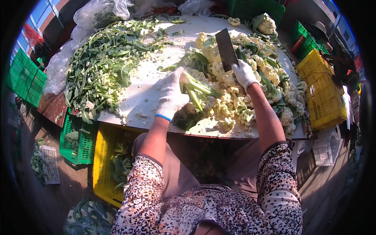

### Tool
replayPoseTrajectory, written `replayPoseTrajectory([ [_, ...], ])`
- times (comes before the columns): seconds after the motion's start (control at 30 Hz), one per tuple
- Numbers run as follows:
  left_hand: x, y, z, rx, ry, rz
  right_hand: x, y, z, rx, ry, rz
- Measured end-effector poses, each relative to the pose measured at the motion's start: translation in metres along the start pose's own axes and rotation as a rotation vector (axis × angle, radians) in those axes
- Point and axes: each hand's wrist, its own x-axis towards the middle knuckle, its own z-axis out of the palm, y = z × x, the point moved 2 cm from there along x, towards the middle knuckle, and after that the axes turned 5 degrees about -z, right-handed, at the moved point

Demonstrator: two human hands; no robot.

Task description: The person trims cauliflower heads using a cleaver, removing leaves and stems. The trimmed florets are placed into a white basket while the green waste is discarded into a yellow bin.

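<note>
My left hand (173,92), in a white knit glove with a blue cuff, grips a leafy cauliflower stem (195,88) over the white tabletop (144,100). Pale green stalks fan out from it to the right. My right hand (244,75), gloved too, is closed around the handle of a cleaver (226,50). The dark broad blade points up and away, above a heap of cut cauliflower florets (229,102). Most of the handle is hidden by my fingers. Blade and stem are apart.
Trimmed cauliflower leaves (102,64) are piled at the table's left. A whole cauliflower head (266,25) sits at the far right. Below the left edge stand a yellow crate (101,158) and a green crate (66,144). More yellow crates (323,100) flank the right side.
</note>
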Motion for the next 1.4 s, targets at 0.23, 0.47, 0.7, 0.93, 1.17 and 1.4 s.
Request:
replayPoseTrajectory([
  [0.23,-0.006,-0.038,-0.012,0.060,0.122,-0.047,-0.060,-0.071,-0.005,0.284,0.122,-0.032],
  [0.47,-0.011,0.008,-0.010,0.336,-0.034,-0.280,-0.149,-0.082,0.040,0.124,0.160,-0.139],
  [0.7,-0.014,-0.020,-0.031,0.084,-0.227,-0.159,-0.170,-0.125,0.013,0.219,0.243,-0.131],
  [0.93,-0.013,-0.014,-0.028,0.082,-0.253,-0.180,-0.193,-0.125,0.069,-0.082,0.320,-0.220],
  [1.17,-0.013,-0.002,-0.030,0.162,-0.173,-0.219,-0.158,-0.079,0.120,-0.244,-0.024,-0.051],
  [1.4,-0.008,-0.004,-0.016,0.025,-0.018,-0.346,-0.113,-0.073,0.079,-0.227,-0.160,-0.162],
])
